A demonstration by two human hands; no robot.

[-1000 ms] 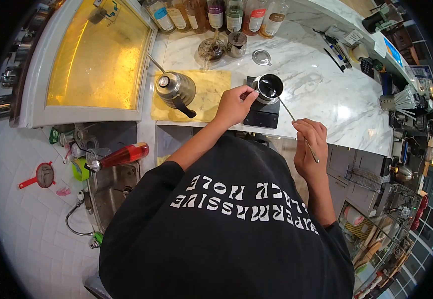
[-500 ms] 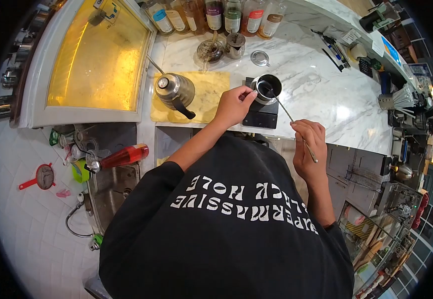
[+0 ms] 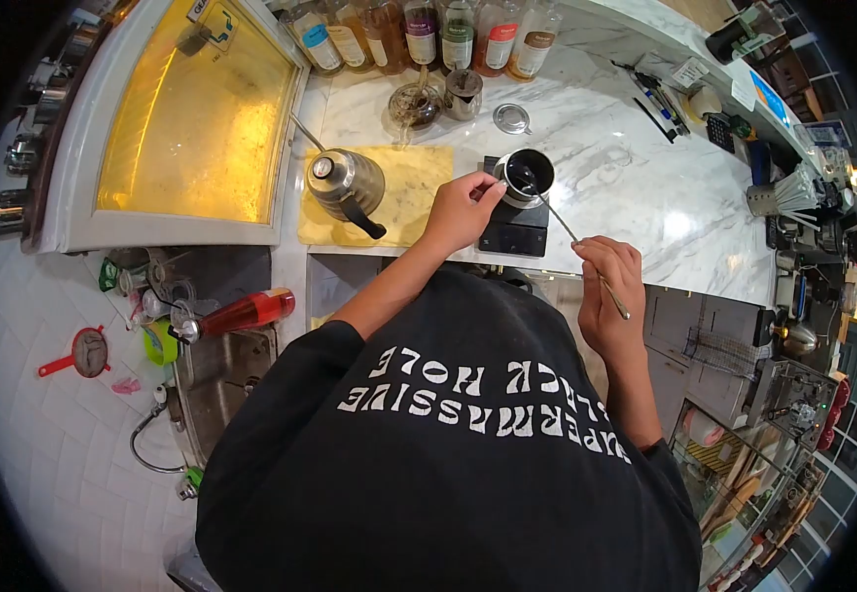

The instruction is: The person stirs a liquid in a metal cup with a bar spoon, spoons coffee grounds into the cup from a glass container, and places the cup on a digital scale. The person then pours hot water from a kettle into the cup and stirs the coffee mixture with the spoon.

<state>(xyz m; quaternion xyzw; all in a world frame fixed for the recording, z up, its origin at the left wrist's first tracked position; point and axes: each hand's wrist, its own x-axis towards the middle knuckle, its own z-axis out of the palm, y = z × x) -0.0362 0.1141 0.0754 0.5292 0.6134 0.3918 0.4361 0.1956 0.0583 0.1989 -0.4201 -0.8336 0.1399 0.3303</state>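
Note:
A metal cup [image 3: 520, 201] with dark liquid inside stands on a black digital scale [image 3: 513, 240]. My left hand [image 3: 463, 209] reaches in from the left, its thumb and fingertips pinched at the cup's near-left rim. My right hand [image 3: 610, 291] is closed around the shaft of a long thin bar spoon [image 3: 560, 218]. The spoon slants over the cup's near-right rim, and its lower end is inside the cup. Behind the cup lies a small round metal lid [image 3: 512, 119]. A gooseneck kettle [image 3: 347, 185] stands to the left on a yellow cloth [image 3: 419, 178].
A glass vessel [image 3: 415, 106] and a small metal pitcher [image 3: 463, 95] stand behind. Several labelled bottles [image 3: 422, 35] line the counter's back. At left are a yellow-lit glass door [image 3: 197, 118] and a sink [image 3: 214, 395]. Pens [image 3: 657, 99] and a straw holder [image 3: 764, 200] sit at right.
The spoon's lower end has shifted within the cup toward the near side, and more of its bowl shows. My left hand stays at the rim; the right has barely moved.

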